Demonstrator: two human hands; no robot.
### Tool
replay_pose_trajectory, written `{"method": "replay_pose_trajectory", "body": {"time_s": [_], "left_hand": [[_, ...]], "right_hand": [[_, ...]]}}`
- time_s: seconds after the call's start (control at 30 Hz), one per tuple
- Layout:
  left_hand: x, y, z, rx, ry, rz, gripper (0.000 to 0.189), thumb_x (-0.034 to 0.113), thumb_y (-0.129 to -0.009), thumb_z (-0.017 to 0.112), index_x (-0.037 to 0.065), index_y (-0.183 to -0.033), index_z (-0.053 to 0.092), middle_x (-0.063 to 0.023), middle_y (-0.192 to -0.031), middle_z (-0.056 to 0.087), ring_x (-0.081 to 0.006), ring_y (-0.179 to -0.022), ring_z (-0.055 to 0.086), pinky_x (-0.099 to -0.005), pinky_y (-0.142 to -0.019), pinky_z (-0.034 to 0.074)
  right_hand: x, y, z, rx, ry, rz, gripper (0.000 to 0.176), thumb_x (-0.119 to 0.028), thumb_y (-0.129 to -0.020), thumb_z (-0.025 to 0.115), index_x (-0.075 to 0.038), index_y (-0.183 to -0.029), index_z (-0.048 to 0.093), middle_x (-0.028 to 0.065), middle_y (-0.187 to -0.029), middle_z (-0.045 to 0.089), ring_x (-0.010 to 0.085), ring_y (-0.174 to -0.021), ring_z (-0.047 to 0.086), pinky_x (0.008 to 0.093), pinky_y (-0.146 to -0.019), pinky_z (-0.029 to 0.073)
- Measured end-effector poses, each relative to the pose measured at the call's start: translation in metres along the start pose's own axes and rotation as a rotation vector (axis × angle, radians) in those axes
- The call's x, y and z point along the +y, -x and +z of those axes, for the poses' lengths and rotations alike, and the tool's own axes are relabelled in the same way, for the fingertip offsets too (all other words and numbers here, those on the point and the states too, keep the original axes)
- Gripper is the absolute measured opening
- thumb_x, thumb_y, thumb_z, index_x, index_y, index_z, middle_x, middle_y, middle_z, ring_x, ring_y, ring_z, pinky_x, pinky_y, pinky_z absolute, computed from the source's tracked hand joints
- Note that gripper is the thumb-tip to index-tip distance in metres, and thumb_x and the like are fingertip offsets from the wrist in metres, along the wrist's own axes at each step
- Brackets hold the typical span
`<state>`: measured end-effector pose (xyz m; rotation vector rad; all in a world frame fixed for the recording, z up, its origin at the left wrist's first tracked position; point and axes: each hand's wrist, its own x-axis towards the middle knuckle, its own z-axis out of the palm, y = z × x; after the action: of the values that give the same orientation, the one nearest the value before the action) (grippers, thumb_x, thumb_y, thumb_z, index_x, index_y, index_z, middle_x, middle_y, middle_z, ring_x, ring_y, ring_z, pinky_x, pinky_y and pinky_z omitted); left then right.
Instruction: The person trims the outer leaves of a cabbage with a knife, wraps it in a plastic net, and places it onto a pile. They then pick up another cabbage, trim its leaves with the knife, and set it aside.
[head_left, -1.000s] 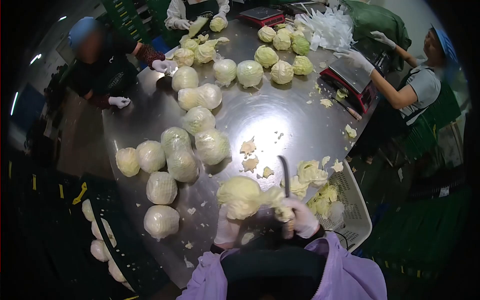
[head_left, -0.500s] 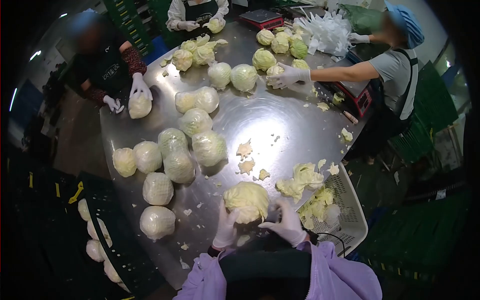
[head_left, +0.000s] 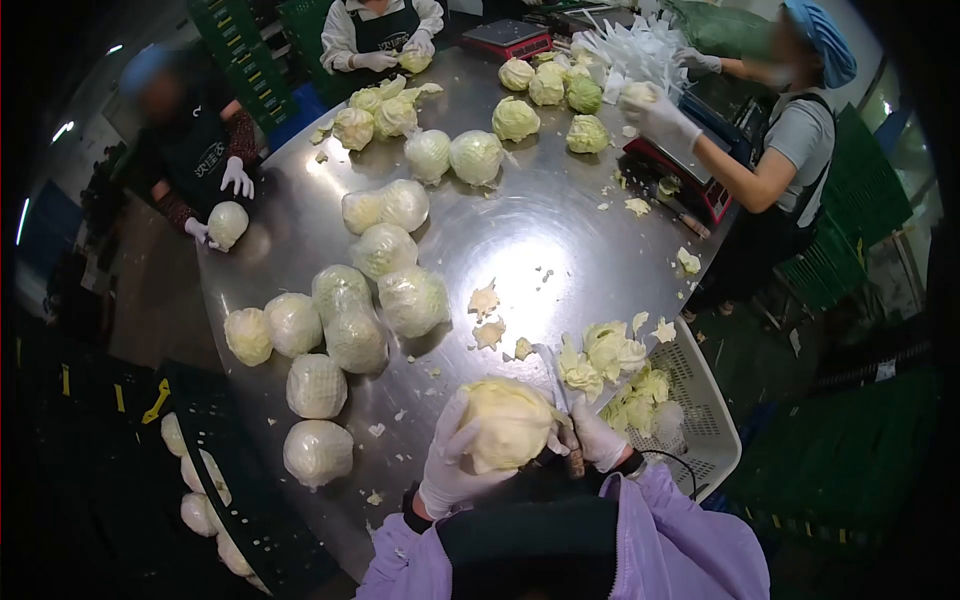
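Note:
A pale, trimmed cabbage (head_left: 505, 420) is held up close to my body at the near side of the metal table. My left hand (head_left: 446, 468), in a white glove, curls around its left side and underneath. In my right hand (head_left: 598, 438), also gloved, is a knife (head_left: 574, 456) with a wooden handle, its blade pointing away from me beside the cabbage's right side. The right fingertips are right at the cabbage. Loose outer leaves (head_left: 612, 350) lie just beyond my right hand, and stem cuttings (head_left: 487, 332) lie ahead of the cabbage.
Wrapped cabbages (head_left: 318, 452) line the left of the metal table (head_left: 470, 245). A white basket (head_left: 715, 425) with leaves stands at the right edge; a green crate (head_left: 235, 480) is lower left. Three co-workers stand around, one at a red scale (head_left: 700, 180).
My left hand has lifted and turned the cabbage toward me. My right hand now grips the knife. The right co-worker has moved a cabbage toward the scale; the left one has turned theirs upright.

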<state>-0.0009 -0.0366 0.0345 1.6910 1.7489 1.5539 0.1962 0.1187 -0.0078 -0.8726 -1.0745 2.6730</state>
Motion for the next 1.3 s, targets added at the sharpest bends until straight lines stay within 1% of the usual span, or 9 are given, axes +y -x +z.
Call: {"method": "replay_pose_trajectory", "body": {"time_s": [0.07,0.23,0.57,0.73,0.87,0.97,1.03,1.17,1.3], "left_hand": [[0.001,0.000,0.001,-0.017,-0.136,0.123,0.111,0.025,-0.060,0.089,0.009,-0.146,0.020,-0.0215,-0.149,0.026,-0.0290,-0.135,0.035,-0.0465,-0.107,0.036],[0.011,0.004,0.010,-0.018,0.857,-0.697,0.136,0.043,-0.058,0.089,0.011,-0.151,-0.006,-0.0183,-0.151,0.019,-0.0297,-0.136,0.031,-0.0432,-0.110,0.032],[-0.027,0.010,0.004,-0.095,1.039,-0.744,0.124,0.061,-0.060,0.080,0.007,-0.149,0.013,-0.0164,-0.138,0.038,-0.0285,-0.129,0.040,-0.0403,-0.108,0.036],[-0.029,0.018,0.022,0.047,1.795,-1.116,0.097,0.052,-0.075,0.073,0.008,-0.146,0.023,-0.0133,-0.136,0.045,-0.0285,-0.125,0.046,-0.0433,-0.106,0.039],[-0.057,0.035,0.038,-0.179,0.775,-0.597,0.081,0.056,-0.083,0.061,0.013,-0.144,0.028,-0.0146,-0.141,0.042,-0.0340,-0.131,0.040,-0.0488,-0.111,0.032],[-0.037,0.010,0.029,0.185,1.798,-0.946,0.079,0.050,-0.083,0.064,0.011,-0.142,0.029,-0.0144,-0.139,0.042,-0.0317,-0.128,0.042,-0.0465,-0.109,0.034],[-0.026,-0.004,0.025,0.188,1.035,-0.586,0.083,0.033,-0.078,0.076,0.005,-0.141,0.031,-0.0120,-0.134,0.045,-0.0282,-0.124,0.046,-0.0397,-0.106,0.038],[-0.006,-0.015,-0.001,-0.165,0.167,-0.271,0.078,0.030,-0.076,0.079,0.004,-0.139,0.040,-0.0118,-0.134,0.041,-0.0244,-0.123,0.045,-0.0383,-0.103,0.039],[0.005,-0.027,0.001,-0.183,0.043,-0.311,0.063,0.020,-0.074,0.079,0.005,-0.130,0.053,-0.0121,-0.122,0.054,-0.0247,-0.113,0.054,-0.0329,-0.094,0.045]], "right_hand": [[0.020,-0.013,-0.011,-0.024,-0.033,0.088,0.066,-0.049,-0.097,0.044,-0.004,-0.144,0.031,0.0048,-0.102,0.060,0.0077,-0.059,0.054,0.0202,-0.052,0.046],[-0.016,-0.009,0.029,-0.040,0.053,-0.228,0.065,-0.029,-0.091,0.064,-0.005,-0.143,0.035,0.0009,-0.104,0.060,0.0046,-0.064,0.054,0.0184,-0.059,0.046],[-0.053,0.024,0.037,0.112,0.317,-0.145,0.031,-0.009,-0.089,0.063,-0.002,-0.120,0.060,-0.0008,-0.075,0.062,0.0037,-0.061,0.057,0.0172,-0.055,0.043],[-0.071,0.014,0.005,0.343,0.213,-0.274,0.032,-0.009,-0.088,0.063,0.000,-0.119,0.058,0.0002,-0.071,0.061,0.0052,-0.058,0.057,0.0182,-0.051,0.044],[-0.057,0.013,-0.002,0.364,0.481,-0.276,0.043,-0.016,-0.087,0.065,0.001,-0.125,0.054,0.0063,-0.093,0.064,0.0078,-0.060,0.059,0.0186,-0.053,0.045],[-0.037,0.017,0.007,0.081,0.355,-0.128,0.060,-0.031,-0.091,0.062,-0.002,-0.139,0.039,0.0080,-0.106,0.064,0.0083,-0.065,0.062,0.0189,-0.054,0.047],[0.007,-0.002,-0.013,-0.207,-0.005,0.025,0.072,-0.043,-0.090,0.061,-0.004,-0.143,0.032,0.0071,-0.110,0.063,0.0091,-0.073,0.064,0.0198,-0.060,0.050],[0.030,-0.021,-0.003,-0.014,-0.287,0.055,0.083,-0.054,-0.084,0.062,-0.004,-0.143,0.031,0.0059,-0.115,0.061,0.0115,-0.085,0.064,0.0207,-0.067,0.052],[0.009,-0.007,-0.006,-0.132,-0.056,-0.049,0.090,-0.056,-0.077,0.071,-0.004,-0.141,0.033,0.0073,-0.125,0.055,0.0151,-0.108,0.058,0.0274,-0.088,0.050]]}}
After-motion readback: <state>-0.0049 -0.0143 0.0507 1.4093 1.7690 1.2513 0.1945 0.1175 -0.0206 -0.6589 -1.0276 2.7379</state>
